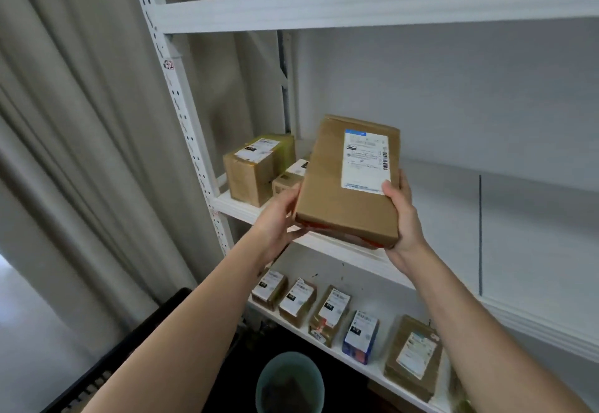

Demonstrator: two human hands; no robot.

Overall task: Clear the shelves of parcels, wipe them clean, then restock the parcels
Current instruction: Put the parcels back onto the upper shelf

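A flat brown cardboard parcel (pixel 327 185) with a white shipping label is held tilted above the front edge of the middle shelf (pixel 505 205). My left hand (pixel 279 218) grips its near left corner from below. My right hand (pixel 405 218) grips its right edge, thumb on the label. A taller brown parcel (pixel 251 171) stands at the shelf's left end, and a small box (pixel 287 182) sits beside it, partly hidden by the held parcel. Several labelled parcels (pixel 329 313) stand in a row on the lower shelf (pixel 382 370).
The white metal rack has a perforated upright (pixel 186 114) at the left and an upper shelf beam (pixel 372 0). A beige curtain (pixel 81 120) hangs to the left. A teal bucket (pixel 290 383) sits on the floor, next to a black crate (pixel 136 344).
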